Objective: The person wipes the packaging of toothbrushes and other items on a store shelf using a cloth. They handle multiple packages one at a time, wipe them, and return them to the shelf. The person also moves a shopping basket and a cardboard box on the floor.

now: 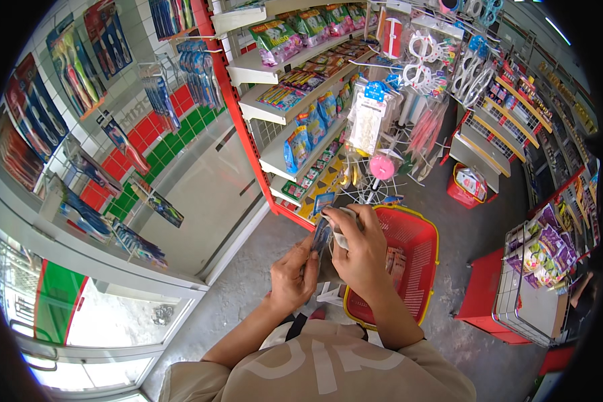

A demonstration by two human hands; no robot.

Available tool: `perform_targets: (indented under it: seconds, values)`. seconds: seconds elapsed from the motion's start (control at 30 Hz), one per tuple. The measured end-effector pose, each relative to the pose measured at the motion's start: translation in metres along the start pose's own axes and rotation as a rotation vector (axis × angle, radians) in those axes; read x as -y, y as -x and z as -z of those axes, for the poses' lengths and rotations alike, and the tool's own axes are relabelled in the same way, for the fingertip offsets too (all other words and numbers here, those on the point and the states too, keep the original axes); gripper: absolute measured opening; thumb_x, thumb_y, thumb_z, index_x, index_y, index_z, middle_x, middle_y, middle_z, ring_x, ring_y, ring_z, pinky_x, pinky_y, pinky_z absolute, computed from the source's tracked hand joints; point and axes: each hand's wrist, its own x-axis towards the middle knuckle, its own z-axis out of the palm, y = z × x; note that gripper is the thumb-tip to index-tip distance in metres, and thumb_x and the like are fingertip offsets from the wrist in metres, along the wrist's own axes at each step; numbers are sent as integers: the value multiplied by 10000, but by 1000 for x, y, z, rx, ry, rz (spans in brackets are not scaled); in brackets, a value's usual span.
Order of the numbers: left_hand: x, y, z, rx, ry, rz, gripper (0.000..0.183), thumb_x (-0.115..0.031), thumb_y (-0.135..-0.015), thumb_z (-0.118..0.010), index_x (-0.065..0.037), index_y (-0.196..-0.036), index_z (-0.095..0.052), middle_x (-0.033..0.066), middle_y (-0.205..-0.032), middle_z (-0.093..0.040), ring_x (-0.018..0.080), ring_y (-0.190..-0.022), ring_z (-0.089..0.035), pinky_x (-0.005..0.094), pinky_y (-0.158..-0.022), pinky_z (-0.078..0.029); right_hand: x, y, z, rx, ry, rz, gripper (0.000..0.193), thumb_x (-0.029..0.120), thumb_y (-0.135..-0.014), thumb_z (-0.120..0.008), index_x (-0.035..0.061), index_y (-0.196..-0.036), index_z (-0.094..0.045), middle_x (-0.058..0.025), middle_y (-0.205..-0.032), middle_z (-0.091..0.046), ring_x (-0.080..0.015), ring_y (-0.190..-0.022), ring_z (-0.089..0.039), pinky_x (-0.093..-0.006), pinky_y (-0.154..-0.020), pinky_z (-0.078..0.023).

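Observation:
In front of my chest, my left hand point(293, 273) is closed on the lower end of a narrow, dark bluish package point(322, 236) with shiny clear plastic. It stands tilted up, and its kind is partly hidden by my fingers. My right hand point(359, 249) is closed around a crumpled greyish cloth point(338, 236), its fingers bent over the package's upper part. Both hands are close together, left of a red shopping basket point(419, 268) with a yellow rim. Inside the basket lie several reddish packs point(395, 262), partly covered by my right forearm.
Toothbrush packs point(74, 63) hang on hooks along the glass at left. Ahead are shelves point(268, 107) with bagged detergent point(275, 41) and a rack of hanging scissors point(422, 50). A second red basket point(467, 186) and a wire bin point(516, 295) of purple bags stand at right.

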Motion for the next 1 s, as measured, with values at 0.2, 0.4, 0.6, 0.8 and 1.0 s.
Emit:
perform_targets:
  seconds: [0.2, 0.4, 0.6, 0.8, 1.0]
  values:
    - [8, 2, -2, -22, -96, -89, 397, 65, -821, -610, 16, -1216, -612, 222, -1015, -681, 334, -783, -695, 347, -650, -546, 4, -1, -1, 13, -121, -144, 319, -109, -764, -620, 28, -1051, -635, -131, -908, -553, -294, -792, -601, -353, -687, -479]
    - [17, 4, -3, -17, -161, -148, 435, 43, -801, -630, -17, -1232, -615, 205, -1059, -684, 334, -797, -704, 352, -649, -564, 3, 1, -2, 57, -197, -250, 231, -94, -813, -593, -4, -1026, -610, -136, -886, -555, -294, -767, -588, -338, -673, -464]
    - [22, 5, 2, -23, -232, -177, 472, 35, -783, -639, -41, -1248, -617, 186, -1069, -689, 313, -775, -707, 355, -630, -571, 0, 0, -5, 126, -272, -298, 232, -54, -798, -622, 16, -1017, -588, -160, -931, -565, -367, -829, -606, -393, -683, -483]
    - [29, 4, 11, -36, -283, -168, 462, 37, -778, -643, -35, -1234, -621, 179, -1059, -691, 314, -754, -704, 349, -619, -569, 7, 0, -17, 156, -349, -284, 136, -43, -854, -596, -3, -982, -614, -137, -888, -553, -274, -764, -575, -326, -670, -453]
    - [34, 4, 24, -3, -231, -57, 407, 27, -797, -644, -18, -1201, -623, 182, -1025, -692, 323, -759, -698, 357, -612, -561, 13, -2, -31, 170, -299, -215, 161, -56, -846, -594, 24, -979, -635, -123, -861, -541, -271, -781, -599, -338, -664, -470]
